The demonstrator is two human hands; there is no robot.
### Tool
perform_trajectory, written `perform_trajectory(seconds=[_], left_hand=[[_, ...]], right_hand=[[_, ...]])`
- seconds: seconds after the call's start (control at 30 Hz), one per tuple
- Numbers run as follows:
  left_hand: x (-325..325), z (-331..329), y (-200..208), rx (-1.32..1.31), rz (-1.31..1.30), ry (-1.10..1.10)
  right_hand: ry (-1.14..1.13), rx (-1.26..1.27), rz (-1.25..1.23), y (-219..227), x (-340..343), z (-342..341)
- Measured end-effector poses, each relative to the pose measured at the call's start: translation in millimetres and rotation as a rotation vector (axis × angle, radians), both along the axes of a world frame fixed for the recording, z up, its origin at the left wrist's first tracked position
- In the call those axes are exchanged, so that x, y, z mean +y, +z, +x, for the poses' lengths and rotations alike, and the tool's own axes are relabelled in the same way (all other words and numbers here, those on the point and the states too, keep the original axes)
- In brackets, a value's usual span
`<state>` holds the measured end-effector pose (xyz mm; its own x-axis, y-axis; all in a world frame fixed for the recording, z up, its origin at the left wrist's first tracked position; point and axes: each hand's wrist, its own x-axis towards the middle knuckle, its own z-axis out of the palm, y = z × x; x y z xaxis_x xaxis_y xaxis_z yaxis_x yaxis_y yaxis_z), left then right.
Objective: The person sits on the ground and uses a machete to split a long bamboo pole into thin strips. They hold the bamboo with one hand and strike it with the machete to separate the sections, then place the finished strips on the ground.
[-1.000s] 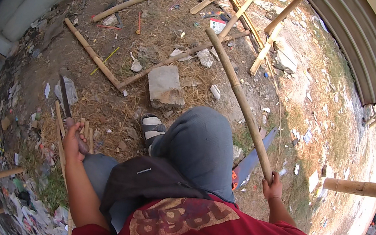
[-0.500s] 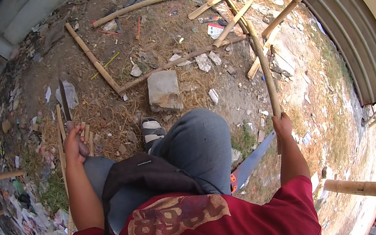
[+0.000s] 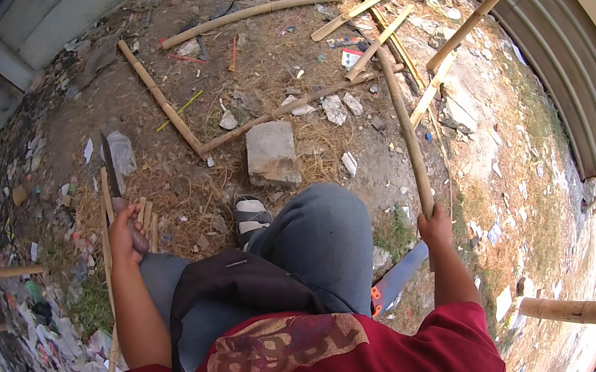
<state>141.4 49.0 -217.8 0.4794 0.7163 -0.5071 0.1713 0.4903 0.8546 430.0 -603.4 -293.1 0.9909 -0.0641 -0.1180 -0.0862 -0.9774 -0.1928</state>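
Observation:
My left hand (image 3: 127,234) is closed around the wooden handle of a machete, its long dark blade (image 3: 110,164) pointing up and away over the littered ground. Over on the right, my right hand (image 3: 437,226) grips the near end of a bamboo pole (image 3: 410,130). The pole slants away to the far left, its other end close to some split bamboo strips (image 3: 381,43). Below my right hand, beside my bent knee, is a handsaw (image 3: 402,272) with a blue-looking blade and an orange-marked handle, partly hidden by my leg.
A concrete block (image 3: 272,153) sits ahead of my foot. Two bamboo poles meet in a V (image 3: 199,150) beside it, and a curved pole (image 3: 254,16) lies farther off. An upright pole (image 3: 470,25) and a corrugated sheet (image 3: 563,64) stand far right; a thick bamboo (image 3: 580,309) juts in from the right.
My right hand has come nearer to me and slightly left, bringing the bamboo pole with it. The left hand keeps its hold on the machete. The whole view has shifted a little.

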Motion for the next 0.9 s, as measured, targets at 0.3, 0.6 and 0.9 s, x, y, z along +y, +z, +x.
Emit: perform_trajectory(seconds=[0.3,0.6,0.9], left_hand=[[-6.1,3.5,3.9,0.006,0.02,0.031],[-1.5,0.8,2.2,0.022,0.032,0.003],[-3.9,3.4,-0.6,-0.038,0.036,0.024]], right_hand=[[-0.043,0.034,-0.071,70.8,-28.0,8.2],[-0.032,-0.064,-0.248,131.4,-34.4,162.1],[0.207,0.003,-0.435,156.0,27.0,150.4]])
